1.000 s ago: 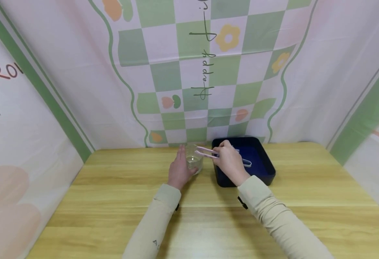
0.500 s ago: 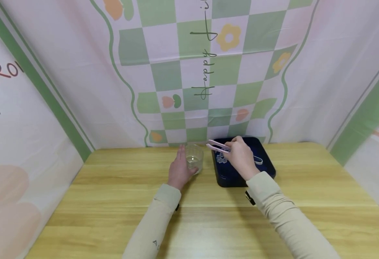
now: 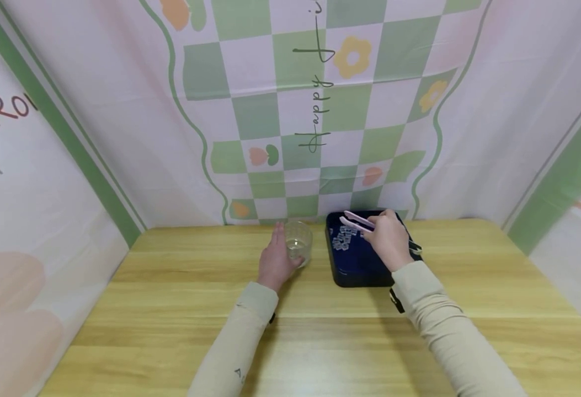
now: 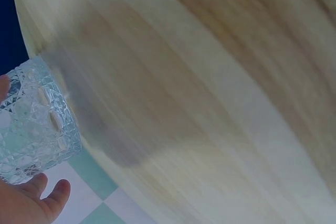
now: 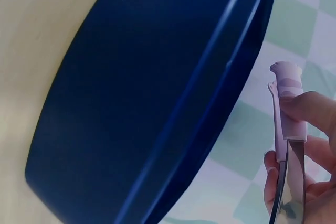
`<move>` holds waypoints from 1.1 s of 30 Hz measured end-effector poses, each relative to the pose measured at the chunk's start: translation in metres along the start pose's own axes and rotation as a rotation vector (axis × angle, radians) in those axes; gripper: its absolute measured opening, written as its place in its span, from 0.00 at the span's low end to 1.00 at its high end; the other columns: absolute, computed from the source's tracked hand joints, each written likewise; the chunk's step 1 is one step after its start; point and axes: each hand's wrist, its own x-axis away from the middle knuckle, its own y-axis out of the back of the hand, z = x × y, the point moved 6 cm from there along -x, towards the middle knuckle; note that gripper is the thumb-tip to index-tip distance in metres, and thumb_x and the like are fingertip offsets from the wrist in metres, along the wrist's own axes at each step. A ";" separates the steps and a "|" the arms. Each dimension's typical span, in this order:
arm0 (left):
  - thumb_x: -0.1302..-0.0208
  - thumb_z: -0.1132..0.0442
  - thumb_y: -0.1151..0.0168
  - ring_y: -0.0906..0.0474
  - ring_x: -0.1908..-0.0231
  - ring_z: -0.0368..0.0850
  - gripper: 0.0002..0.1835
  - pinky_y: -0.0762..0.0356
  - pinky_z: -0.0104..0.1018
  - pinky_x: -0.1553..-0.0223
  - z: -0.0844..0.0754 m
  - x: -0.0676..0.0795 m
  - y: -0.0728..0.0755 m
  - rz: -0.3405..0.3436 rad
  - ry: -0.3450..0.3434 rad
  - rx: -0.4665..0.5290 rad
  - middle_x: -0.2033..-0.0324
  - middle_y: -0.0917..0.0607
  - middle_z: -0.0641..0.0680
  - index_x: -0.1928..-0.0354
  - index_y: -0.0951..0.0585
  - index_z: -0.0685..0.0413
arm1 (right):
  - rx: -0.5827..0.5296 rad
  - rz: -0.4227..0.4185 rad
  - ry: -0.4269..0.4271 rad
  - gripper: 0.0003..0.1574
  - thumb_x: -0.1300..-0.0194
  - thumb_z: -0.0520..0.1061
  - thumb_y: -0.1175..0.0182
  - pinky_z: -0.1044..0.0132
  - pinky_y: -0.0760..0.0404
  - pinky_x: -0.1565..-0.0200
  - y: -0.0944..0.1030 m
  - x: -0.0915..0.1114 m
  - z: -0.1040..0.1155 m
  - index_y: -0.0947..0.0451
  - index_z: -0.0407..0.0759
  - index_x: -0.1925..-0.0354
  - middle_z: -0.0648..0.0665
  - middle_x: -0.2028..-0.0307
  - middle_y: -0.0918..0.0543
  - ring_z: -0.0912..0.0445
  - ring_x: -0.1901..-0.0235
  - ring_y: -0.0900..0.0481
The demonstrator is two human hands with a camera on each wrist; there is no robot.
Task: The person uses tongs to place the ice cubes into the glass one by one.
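A clear patterned glass (image 3: 300, 245) stands on the table, and my left hand (image 3: 276, 258) holds it from the left side. Its cut-looking surface shows closely in the left wrist view, with a thumb and fingers around it. My right hand (image 3: 390, 241) pinches a pair of small tongs (image 5: 290, 103) with pale pink, paw-shaped tips and a metal body. The tips are apart with nothing visible between them. Below the tongs is a dark blue tray (image 3: 357, 273), holding several pale translucent pieces (image 3: 341, 241) at its left side.
The wooden table (image 3: 300, 342) extends in front of both arms and to either side. Behind the glass and tray hangs a patterned cloth (image 3: 300, 193), close to the table's far edge. The tray stands right of the glass with a narrow gap between.
My right hand has carried the tongs rightward, from beside the glass's rim to over the tray, uncovering the translucent pieces. The left hand and glass have stayed in place.
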 end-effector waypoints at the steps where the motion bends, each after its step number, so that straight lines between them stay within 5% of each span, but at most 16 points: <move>1: 0.50 0.49 0.27 0.20 0.50 0.58 0.57 0.18 0.48 0.49 0.000 0.000 0.000 0.000 -0.001 0.000 0.27 0.43 0.60 0.26 0.52 0.62 | 0.001 0.001 -0.007 0.19 0.47 0.38 0.35 0.44 0.21 0.62 0.000 0.000 -0.003 0.18 0.31 0.55 0.30 0.60 0.23 0.38 0.63 0.22; 18: 0.49 0.50 0.27 0.20 0.51 0.58 0.56 0.18 0.47 0.50 0.001 0.000 0.000 0.001 -0.004 0.018 0.27 0.45 0.61 0.27 0.51 0.64 | 0.005 0.009 -0.105 0.19 0.49 0.37 0.35 0.42 0.22 0.64 -0.010 0.000 -0.041 0.18 0.29 0.58 0.26 0.59 0.24 0.34 0.61 0.22; 33: 0.49 0.49 0.28 0.20 0.52 0.59 0.56 0.18 0.47 0.49 0.002 0.001 -0.001 0.009 0.001 0.019 0.26 0.45 0.60 0.27 0.52 0.63 | 0.025 0.012 -0.116 0.14 0.54 0.36 0.33 0.41 0.23 0.68 -0.019 0.003 -0.050 0.18 0.28 0.67 0.26 0.64 0.25 0.32 0.68 0.22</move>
